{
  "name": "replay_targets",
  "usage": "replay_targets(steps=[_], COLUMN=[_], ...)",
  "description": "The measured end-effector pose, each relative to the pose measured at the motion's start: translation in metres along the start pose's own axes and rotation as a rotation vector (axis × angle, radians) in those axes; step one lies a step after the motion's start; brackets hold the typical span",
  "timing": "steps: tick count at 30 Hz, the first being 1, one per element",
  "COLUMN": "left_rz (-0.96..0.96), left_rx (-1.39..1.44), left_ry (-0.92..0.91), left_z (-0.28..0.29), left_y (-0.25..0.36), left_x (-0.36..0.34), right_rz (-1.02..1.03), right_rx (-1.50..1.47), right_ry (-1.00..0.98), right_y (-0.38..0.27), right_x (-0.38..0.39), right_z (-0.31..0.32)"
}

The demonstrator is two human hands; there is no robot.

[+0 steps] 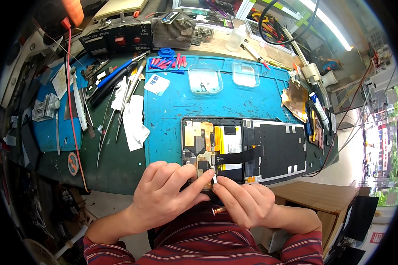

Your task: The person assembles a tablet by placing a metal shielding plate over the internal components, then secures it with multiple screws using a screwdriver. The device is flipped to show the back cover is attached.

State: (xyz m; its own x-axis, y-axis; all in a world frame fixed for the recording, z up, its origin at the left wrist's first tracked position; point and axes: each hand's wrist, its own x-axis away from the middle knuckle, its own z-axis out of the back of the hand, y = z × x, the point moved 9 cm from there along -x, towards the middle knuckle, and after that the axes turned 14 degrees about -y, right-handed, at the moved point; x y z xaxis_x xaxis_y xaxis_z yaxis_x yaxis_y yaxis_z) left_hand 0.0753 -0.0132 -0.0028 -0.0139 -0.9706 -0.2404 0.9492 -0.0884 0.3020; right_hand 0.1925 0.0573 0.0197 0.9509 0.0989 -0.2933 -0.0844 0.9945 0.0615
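Note:
An opened tablet [199,132] lies at the front of the blue work mat [172,106], its insides bare on the left half. The black back of its screen panel [281,148] is on the right, and a black flex cable [247,155] runs between the halves. My left hand [166,194] rests over the tablet's near left edge, index finger stretched to the board, thumb apart from it. My right hand [245,201] pinches a small white piece [215,179] beside that fingertip. Below its fingers a reddish, gold-ended rod [218,211] shows; its hold is partly hidden.
Two clear plastic tubs [205,79] stand behind the tablet, one with small parts in it. Tweezers [129,88], a white cloth [135,123] and a red wire [70,88] are on the left. A copper-coloured sheet [295,100] and tubes lie right; a black power unit [119,39] stands behind.

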Motion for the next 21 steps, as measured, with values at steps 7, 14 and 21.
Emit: replay_targets(steps=[7, 14, 21], left_rz=[-0.041, -0.121, -0.133], left_rx=[-0.084, -0.153, -0.177], left_ry=[-0.007, -0.074, -0.075], left_z=[0.000, 0.000, -0.004], left_y=[0.002, 0.004, 0.005], left_x=[0.000, -0.003, -0.001], right_rz=[-0.033, -0.030, -0.049], right_rx=[-0.063, -0.087, -0.112], right_ry=[-0.007, -0.024, -0.027], right_y=[0.003, 0.004, 0.004], right_x=[0.002, 0.009, 0.014], right_z=[-0.002, -0.006, -0.005])
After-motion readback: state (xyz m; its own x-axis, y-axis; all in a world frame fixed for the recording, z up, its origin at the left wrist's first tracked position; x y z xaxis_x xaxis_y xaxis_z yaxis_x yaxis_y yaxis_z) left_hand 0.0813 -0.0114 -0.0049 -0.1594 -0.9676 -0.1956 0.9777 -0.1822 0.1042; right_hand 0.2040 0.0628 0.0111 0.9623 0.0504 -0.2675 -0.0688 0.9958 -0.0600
